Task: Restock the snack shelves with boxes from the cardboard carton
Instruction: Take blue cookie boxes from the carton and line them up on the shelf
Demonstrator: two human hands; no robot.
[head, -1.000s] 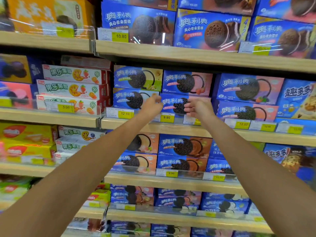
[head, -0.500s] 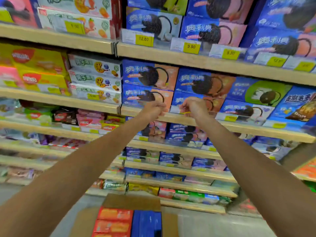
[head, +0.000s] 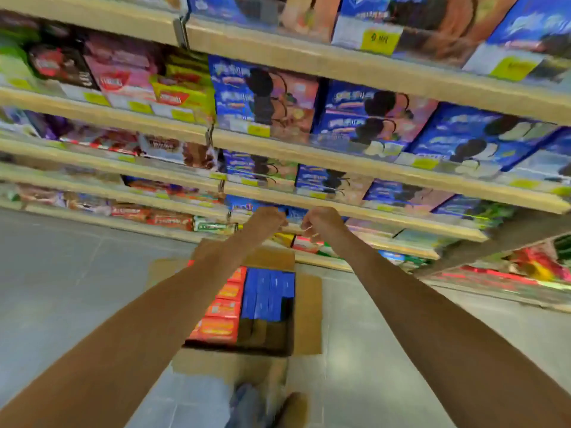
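Note:
The open cardboard carton stands on the floor below my arms. Blue boxes fill its far right part, a row of orange-red boxes lines its left side, and the near right corner is a dark gap. My left hand and my right hand are stretched out side by side above the carton's far end, in front of the lowest shelves. The fingers of both are curled and hold nothing. Blue cookie boxes fill the wooden shelves on the right. The picture is blurred.
Pink, yellow and red snack packs fill the left shelf sections. Grey tiled floor spreads to the left and right of the carton. My leg and shoe show at the bottom edge, just behind the carton's near flap.
My view has swung down from the upper shelves to the floor and carton. Both hands left the blue box on the shelf and dropped, curled, towards the carton.

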